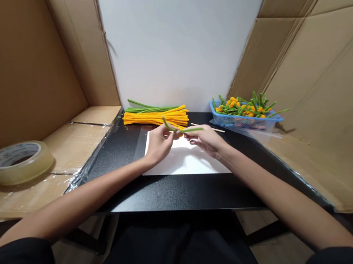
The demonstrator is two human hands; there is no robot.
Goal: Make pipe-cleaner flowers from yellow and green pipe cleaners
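A green pipe cleaner, bent in the middle, runs between my two hands above a white sheet. My left hand pinches it near the bend, one end sticking up past the fingertips. My right hand grips its other part, fingers curled. A bit of yellow shows between the hands, close to the fingertips; what it belongs to is partly hidden. Just behind lie a bundle of yellow pipe cleaners and several green pipe cleaners. A thin pale stick pokes out behind my right hand.
A blue basket with small green and yellow pipe-cleaner pieces stands at the right on the black table. On cardboard at the left lies a wide roll of clear tape. Cardboard walls rise at both sides, a white panel behind.
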